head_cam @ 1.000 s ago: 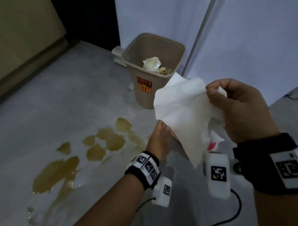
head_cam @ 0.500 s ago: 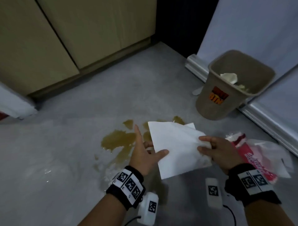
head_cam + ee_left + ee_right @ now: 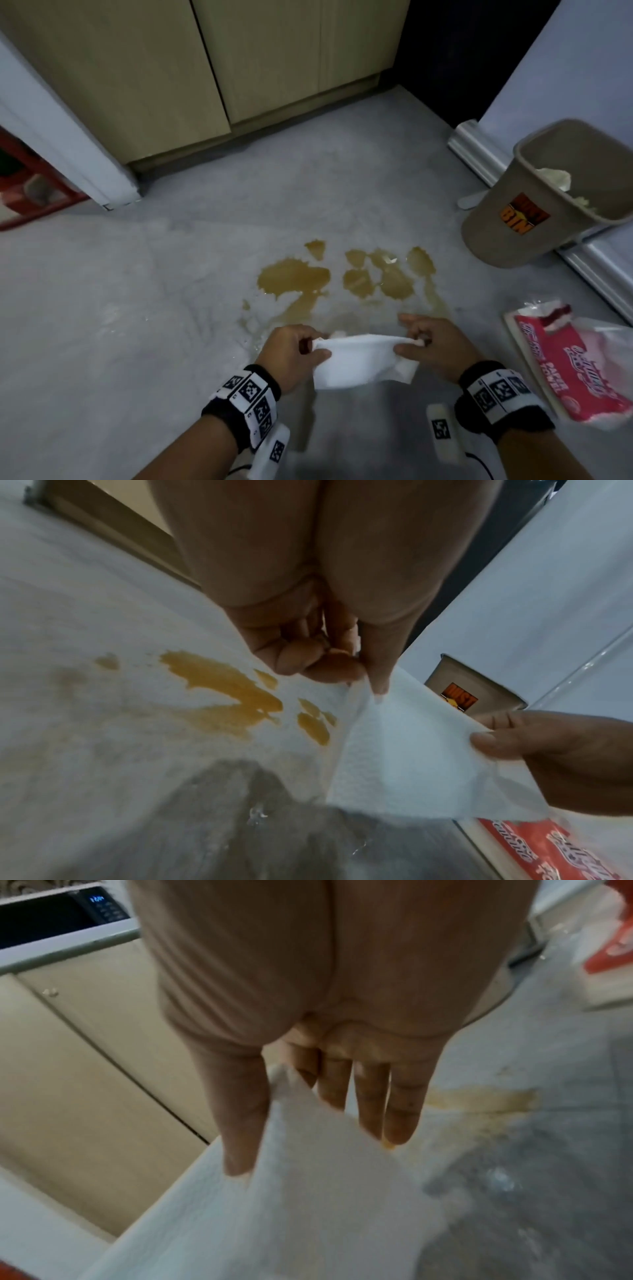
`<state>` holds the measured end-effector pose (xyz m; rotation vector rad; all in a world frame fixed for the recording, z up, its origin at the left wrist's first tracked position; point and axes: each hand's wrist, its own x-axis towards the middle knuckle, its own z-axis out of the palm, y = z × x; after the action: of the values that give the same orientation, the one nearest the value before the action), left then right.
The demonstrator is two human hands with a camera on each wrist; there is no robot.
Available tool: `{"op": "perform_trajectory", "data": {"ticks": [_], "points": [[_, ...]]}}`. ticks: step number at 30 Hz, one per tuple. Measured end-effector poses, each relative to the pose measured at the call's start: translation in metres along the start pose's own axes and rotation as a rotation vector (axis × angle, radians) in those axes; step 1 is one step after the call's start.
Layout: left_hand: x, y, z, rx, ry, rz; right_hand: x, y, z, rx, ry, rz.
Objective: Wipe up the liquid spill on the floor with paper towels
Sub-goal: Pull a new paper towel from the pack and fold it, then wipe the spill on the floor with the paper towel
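A brown liquid spill [image 3: 294, 279] lies in several puddles [image 3: 222, 683] on the grey floor, with a faint edge [image 3: 479, 1096] in the right wrist view. Just in front of it I hold a white paper towel [image 3: 359, 359] above the floor, folded over. My left hand [image 3: 294, 349] pinches its left corner between thumb and curled fingers [image 3: 308, 658]. My right hand [image 3: 431, 346] pinches the right corner. The towel [image 3: 411, 750] hangs slack between both hands, and in the right wrist view the towel [image 3: 291, 1191] sits between thumb and fingers [image 3: 373, 1096].
A beige dust bin [image 3: 534, 205] with used towels inside stands at the right by the wall [image 3: 565, 68]. A red paper towel pack [image 3: 565, 363] lies on the floor to my right. Wooden cabinets [image 3: 239, 68] line the far side. A white door frame [image 3: 68, 137] stands at left.
The view swung left from the bin to the spill. The towel, held up open a second ago, came down and is now folded, with both hands pinching its ends low over the floor.
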<state>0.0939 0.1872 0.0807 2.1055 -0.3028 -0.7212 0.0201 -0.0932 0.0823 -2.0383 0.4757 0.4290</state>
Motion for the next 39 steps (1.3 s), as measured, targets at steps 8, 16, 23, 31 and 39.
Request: {"op": "perform_trajectory", "data": {"ticks": [8,16,23,31,39], "points": [[-0.016,-0.038,0.002,-0.308,-0.047,-0.058,0.002,0.006,0.021,0.103,-0.012,0.103],[-0.001,-0.047,0.045,0.103,0.035,-0.207,0.037,-0.010,0.079,-0.299,0.444,0.177],[-0.015,-0.058,0.070,0.512,-0.265,-0.088,0.010,0.023,0.179,-0.729,0.258,0.141],[-0.005,-0.137,-0.020,0.611,0.289,-0.216,0.000,0.065,0.190,-0.665,0.202,0.023],[0.010,-0.194,-0.044,0.612,0.177,-0.586,0.053,0.055,0.186,-0.662,0.355,0.029]]}}
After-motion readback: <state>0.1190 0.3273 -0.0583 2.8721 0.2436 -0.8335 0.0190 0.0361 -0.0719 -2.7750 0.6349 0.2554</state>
